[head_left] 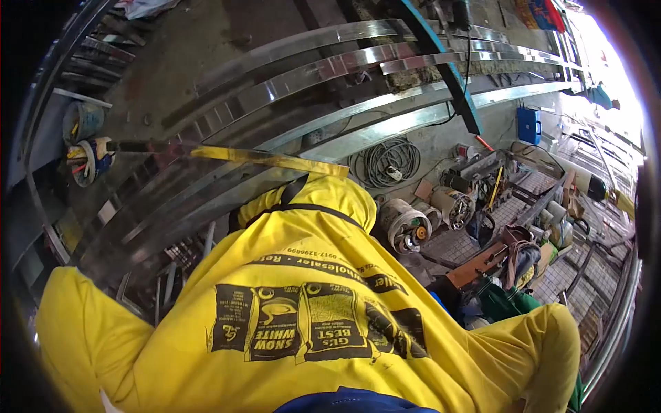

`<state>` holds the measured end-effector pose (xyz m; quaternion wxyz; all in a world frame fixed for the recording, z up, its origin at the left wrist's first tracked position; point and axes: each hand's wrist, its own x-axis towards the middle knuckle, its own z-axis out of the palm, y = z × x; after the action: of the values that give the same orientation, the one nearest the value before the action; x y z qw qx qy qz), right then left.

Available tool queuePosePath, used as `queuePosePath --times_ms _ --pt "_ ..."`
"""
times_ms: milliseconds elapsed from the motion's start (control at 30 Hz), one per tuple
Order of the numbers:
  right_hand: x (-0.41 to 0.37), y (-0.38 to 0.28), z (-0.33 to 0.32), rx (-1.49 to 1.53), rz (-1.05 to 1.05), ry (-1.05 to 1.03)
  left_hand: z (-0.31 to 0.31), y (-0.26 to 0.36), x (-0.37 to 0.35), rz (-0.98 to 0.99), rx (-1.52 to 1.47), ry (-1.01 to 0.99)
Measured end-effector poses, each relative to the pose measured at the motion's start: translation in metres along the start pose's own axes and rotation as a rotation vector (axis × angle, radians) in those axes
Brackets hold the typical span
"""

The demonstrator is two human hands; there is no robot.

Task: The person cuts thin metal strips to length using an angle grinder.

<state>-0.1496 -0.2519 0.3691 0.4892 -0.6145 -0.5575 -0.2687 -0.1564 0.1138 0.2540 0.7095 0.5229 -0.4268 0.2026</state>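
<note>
Neither of my hands is in view. My left yellow sleeve (89, 330) bends down at the lower left, and my right yellow sleeve (530, 344) bends down at the lower right; what the hands hold or touch is hidden. Between them spreads the printed front of my yellow shirt (323, 268), with a dark strap across its upper part. Just beyond it, a narrow bar (268, 161) shows bright yellow along its nearer stretch. Long shiny metal tubes (323, 65) run side by side across the space ahead.
A teal beam (423, 27) crosses above the tubes. Coiled cable (385, 162) lies on the floor, near buckets of parts (406, 227). A blue case (529, 125) stands farther right. Tools and a brown board (475, 265) crowd the mesh surface (551, 275). More buckets (84, 120) stand at left.
</note>
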Motion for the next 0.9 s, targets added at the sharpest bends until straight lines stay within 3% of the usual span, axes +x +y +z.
queuePosePath --times_ms 133,267,333,400,433,500,600,700,833,867,900 --pt "0.049 -0.009 -0.036 -0.095 -0.252 -0.04 -0.014 0.032 0.024 0.217 0.052 -0.054" --pt "0.058 0.003 -0.056 -0.119 -0.243 -0.048 -0.039 0.049 0.04 0.409 0.038 -0.111" --pt "0.026 0.027 -0.046 -0.111 -0.025 0.022 -0.051 0.051 0.032 0.39 -0.035 -0.115" --pt "-0.042 0.078 -0.01 -0.132 0.419 0.161 -0.071 0.033 -0.033 -0.107 -0.217 -0.082" --pt "-0.072 0.104 0.007 -0.132 0.625 0.208 -0.052 0.007 -0.036 -0.221 -0.279 -0.042" --pt "-0.118 0.151 0.038 -0.078 0.98 0.232 0.01 -0.044 -0.007 -0.25 -0.394 0.018" --pt "-0.162 0.195 0.069 0.08 1.304 0.151 0.074 -0.092 0.023 -0.325 -0.572 0.027" --pt "-0.188 0.228 0.072 0.044 1.268 0.03 0.103 -0.121 0.046 -0.368 -0.668 0.02" --pt "-0.206 0.281 0.061 0.061 1.178 0.055 0.119 -0.151 0.068 -0.4 -0.75 0.042" --pt "-0.199 0.292 0.06 0.188 1.233 0.134 0.122 -0.157 0.071 -0.407 -0.766 0.05" --pt "-0.203 0.31 0.055 0.115 1.235 0.111 0.126 -0.163 0.074 -0.414 -0.777 0.064"
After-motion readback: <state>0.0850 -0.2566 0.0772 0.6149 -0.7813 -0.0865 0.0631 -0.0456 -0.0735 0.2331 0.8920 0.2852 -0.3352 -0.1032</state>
